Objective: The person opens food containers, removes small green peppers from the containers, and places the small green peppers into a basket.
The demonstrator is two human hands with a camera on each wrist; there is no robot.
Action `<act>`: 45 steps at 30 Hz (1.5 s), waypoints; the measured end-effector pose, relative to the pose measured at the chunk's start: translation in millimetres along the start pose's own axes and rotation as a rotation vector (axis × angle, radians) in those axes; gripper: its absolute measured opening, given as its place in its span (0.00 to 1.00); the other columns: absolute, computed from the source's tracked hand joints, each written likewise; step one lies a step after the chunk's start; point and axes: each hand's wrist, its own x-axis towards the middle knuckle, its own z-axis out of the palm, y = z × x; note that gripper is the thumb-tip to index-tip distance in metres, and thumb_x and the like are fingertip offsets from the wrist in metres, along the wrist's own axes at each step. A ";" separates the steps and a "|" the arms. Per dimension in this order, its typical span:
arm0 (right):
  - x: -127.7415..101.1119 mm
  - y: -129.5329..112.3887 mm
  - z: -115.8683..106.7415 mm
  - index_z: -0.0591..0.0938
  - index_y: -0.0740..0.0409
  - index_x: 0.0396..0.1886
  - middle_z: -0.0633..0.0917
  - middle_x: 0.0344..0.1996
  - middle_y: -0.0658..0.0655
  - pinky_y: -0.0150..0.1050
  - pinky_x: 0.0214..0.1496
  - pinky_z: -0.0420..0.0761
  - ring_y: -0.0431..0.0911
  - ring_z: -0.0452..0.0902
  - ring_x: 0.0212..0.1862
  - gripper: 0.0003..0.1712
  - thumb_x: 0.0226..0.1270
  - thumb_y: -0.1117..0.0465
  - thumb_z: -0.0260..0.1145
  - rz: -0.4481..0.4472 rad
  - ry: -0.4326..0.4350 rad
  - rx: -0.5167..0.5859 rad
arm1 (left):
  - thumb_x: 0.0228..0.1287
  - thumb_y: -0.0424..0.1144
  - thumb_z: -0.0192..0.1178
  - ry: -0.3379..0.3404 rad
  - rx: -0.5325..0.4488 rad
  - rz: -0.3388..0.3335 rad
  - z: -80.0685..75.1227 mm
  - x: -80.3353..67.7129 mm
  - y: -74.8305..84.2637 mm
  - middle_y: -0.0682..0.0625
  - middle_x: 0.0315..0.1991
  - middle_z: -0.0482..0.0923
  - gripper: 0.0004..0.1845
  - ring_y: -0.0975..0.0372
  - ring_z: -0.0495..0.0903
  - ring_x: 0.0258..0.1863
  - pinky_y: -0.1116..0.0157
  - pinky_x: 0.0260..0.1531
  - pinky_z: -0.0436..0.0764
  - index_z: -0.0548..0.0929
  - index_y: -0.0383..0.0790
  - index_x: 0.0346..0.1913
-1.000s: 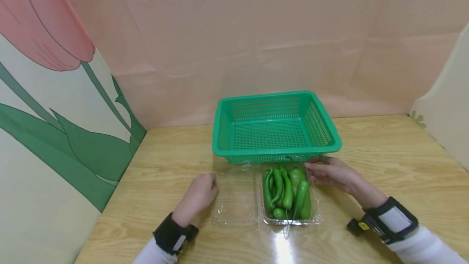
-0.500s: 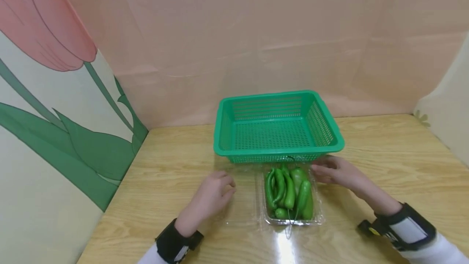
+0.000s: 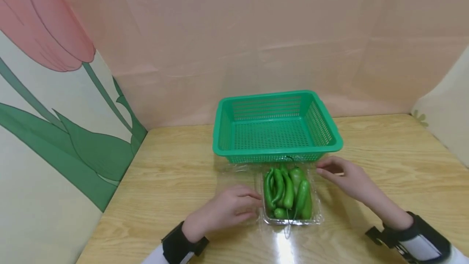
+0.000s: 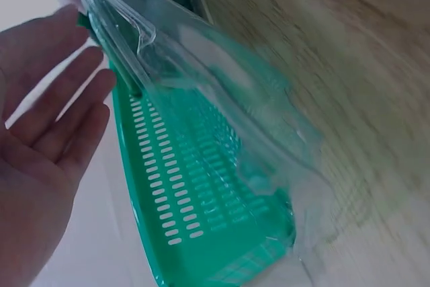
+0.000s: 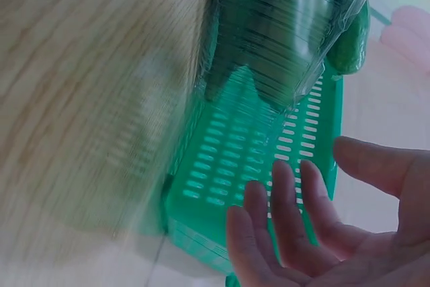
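A clear plastic clamshell tray point(image 3: 318, 215) full of green peppers point(image 3: 287, 190) sits on the wooden table just in front of an empty green mesh basket point(image 3: 278, 127). Its clear lid point(image 3: 234, 176) lies folded open to the left. My left hand point(image 3: 234, 207) hovers over or rests on that lid, fingertips close to the tray's left wall. The left wrist view shows this left hand point(image 4: 47, 132) with straight fingers beside the lid point(image 4: 201, 85). My right hand point(image 3: 338, 173) lies relaxed off the tray's far right corner, holding nothing. In the right wrist view its fingers point(image 5: 302, 226) are spread below the tray point(image 5: 282, 31).
The wooden table point(image 3: 168, 174) is boxed in by a tulip-painted panel point(image 3: 55, 113) on the left, a pink backdrop point(image 3: 256, 44) behind the basket and a pale panel point(image 3: 447, 121) at the right.
My left hand has slid right across the open lid to the tray's left side. My right hand has drawn slightly back to the right from the tray's corner.
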 end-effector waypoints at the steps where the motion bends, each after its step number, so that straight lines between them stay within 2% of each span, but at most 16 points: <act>1: -0.8 -0.7 -0.1 0.82 0.56 0.45 0.86 0.40 0.55 0.34 0.40 0.82 0.48 0.82 0.42 0.14 0.66 0.52 0.63 -0.005 0.008 0.000 | 0.57 0.41 0.66 -0.002 -0.009 0.016 0.8 0.7 0.2 0.54 0.48 0.82 0.12 0.66 0.78 0.51 0.76 0.60 0.72 0.84 0.46 0.46; 4: -3.3 -2.5 0.0 0.82 0.57 0.44 0.86 0.39 0.56 0.33 0.37 0.84 0.51 0.82 0.41 0.13 0.65 0.54 0.64 -0.023 0.040 0.002 | 0.59 0.42 0.65 -0.010 -0.016 0.053 2.6 3.2 0.3 0.55 0.48 0.82 0.11 0.67 0.78 0.51 0.77 0.60 0.71 0.85 0.46 0.44; 10: -7.6 -4.5 4.1 0.82 0.58 0.42 0.86 0.38 0.55 0.27 0.36 0.84 0.30 0.78 0.39 0.10 0.63 0.59 0.66 -0.079 0.104 0.046 | 0.59 0.42 0.65 -0.024 0.004 0.082 4.3 8.4 1.1 0.56 0.44 0.82 0.08 0.69 0.78 0.46 0.80 0.56 0.72 0.85 0.46 0.41; 12: -8.3 -5.2 5.5 0.82 0.59 0.41 0.85 0.38 0.54 0.26 0.37 0.84 0.26 0.76 0.40 0.09 0.62 0.61 0.67 -0.113 0.116 0.073 | 0.58 0.42 0.66 -0.031 0.012 0.082 4.2 9.4 1.4 0.56 0.43 0.81 0.09 0.69 0.78 0.46 0.80 0.56 0.72 0.85 0.46 0.41; 17: -6.4 -6.4 8.1 0.82 0.58 0.40 0.85 0.37 0.53 0.26 0.37 0.84 0.29 0.78 0.40 0.09 0.59 0.65 0.68 -0.195 0.133 0.094 | 0.58 0.42 0.66 -0.047 0.009 0.062 4.1 11.2 2.2 0.57 0.43 0.81 0.09 0.69 0.78 0.46 0.80 0.56 0.71 0.85 0.47 0.41; 21: -2.7 -9.1 10.3 0.82 0.56 0.39 0.86 0.36 0.51 0.27 0.37 0.84 0.30 0.79 0.39 0.09 0.58 0.65 0.69 -0.219 0.149 0.067 | 0.58 0.42 0.66 -0.053 -0.005 0.050 3.6 11.2 2.5 0.57 0.43 0.81 0.09 0.69 0.78 0.46 0.80 0.56 0.71 0.85 0.47 0.41; 24: 0.0 -11.7 11.0 0.82 0.54 0.39 0.86 0.35 0.48 0.31 0.38 0.85 0.30 0.79 0.38 0.09 0.58 0.64 0.70 -0.250 0.151 0.030 | 0.58 0.42 0.66 -0.059 -0.010 0.047 3.3 10.8 2.5 0.57 0.44 0.81 0.09 0.69 0.78 0.46 0.81 0.56 0.71 0.85 0.46 0.42; 26: 1.8 -13.3 10.7 0.82 0.53 0.39 0.85 0.36 0.46 0.34 0.37 0.86 0.31 0.79 0.38 0.10 0.56 0.64 0.71 -0.304 0.137 0.013 | 0.58 0.42 0.66 -0.064 -0.010 0.046 3.2 10.7 2.6 0.57 0.44 0.81 0.09 0.70 0.78 0.47 0.82 0.56 0.71 0.85 0.46 0.42; 28: 3.9 -15.4 10.1 0.82 0.52 0.40 0.84 0.37 0.44 0.34 0.38 0.86 0.33 0.79 0.39 0.13 0.54 0.64 0.72 -0.402 0.113 -0.021 | 0.58 0.42 0.66 -0.067 -0.007 0.046 3.2 10.6 2.6 0.57 0.44 0.81 0.10 0.70 0.78 0.47 0.82 0.56 0.71 0.85 0.46 0.42; 33: 9.0 -24.0 7.7 0.83 0.46 0.42 0.83 0.42 0.40 0.27 0.46 0.81 0.35 0.78 0.45 0.19 0.47 0.59 0.76 -0.717 0.031 -0.125 | 0.57 0.42 0.66 -0.068 -0.002 0.042 3.7 10.2 2.2 0.57 0.44 0.81 0.10 0.70 0.78 0.47 0.81 0.56 0.71 0.85 0.47 0.42; 35: 10.1 -27.6 6.8 0.83 0.44 0.43 0.82 0.43 0.39 0.24 0.51 0.77 0.35 0.76 0.47 0.21 0.47 0.57 0.76 -0.791 -0.004 -0.142 | 0.58 0.42 0.66 -0.069 -0.001 0.039 4.0 10.2 2.0 0.57 0.44 0.81 0.10 0.70 0.78 0.47 0.81 0.56 0.71 0.85 0.47 0.42; 39: 10.4 -33.1 6.1 0.83 0.44 0.44 0.81 0.44 0.41 0.25 0.53 0.77 0.36 0.75 0.48 0.21 0.47 0.58 0.76 -0.846 -0.074 -0.148 | 0.58 0.43 0.66 -0.075 0.009 0.035 4.1 10.1 2.4 0.57 0.44 0.81 0.09 0.70 0.78 0.48 0.81 0.56 0.71 0.85 0.47 0.42; 45: 7.6 -35.7 4.2 0.82 0.43 0.45 0.81 0.45 0.40 0.40 0.47 0.84 0.39 0.76 0.49 0.23 0.46 0.60 0.75 -0.827 -0.180 -0.224 | 0.59 0.43 0.65 -0.089 0.009 0.025 3.6 10.2 3.6 0.57 0.45 0.81 0.09 0.70 0.78 0.48 0.81 0.57 0.71 0.85 0.47 0.42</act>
